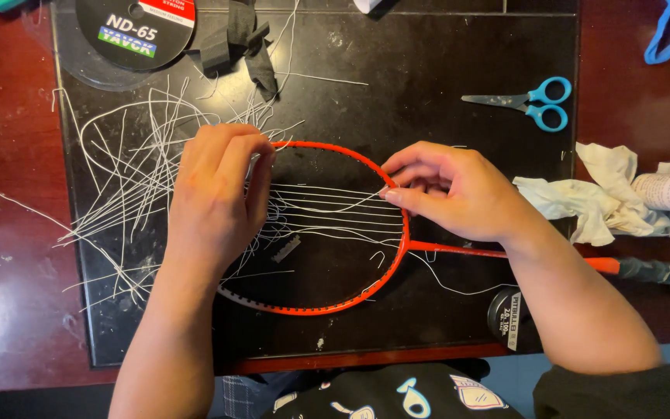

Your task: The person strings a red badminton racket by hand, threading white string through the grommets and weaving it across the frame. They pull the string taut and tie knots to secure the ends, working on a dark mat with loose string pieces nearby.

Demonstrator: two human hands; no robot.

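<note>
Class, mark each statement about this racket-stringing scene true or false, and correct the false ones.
1. The racket frame is orange-red. True.
2. The right hand pinches a string at the frame's rim. True.
3. The scissors lie inside the racket head. False: they lie on the black mat, beyond the racket.
4. The left hand holds the scissors. False: it rests on the racket's far end, among strings.
5. Loose cut strings lie left of the racket. True.

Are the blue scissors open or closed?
Closed. The scissors lie flat on the black mat, blades together in one point, and their two blue handle loops touch.
</note>
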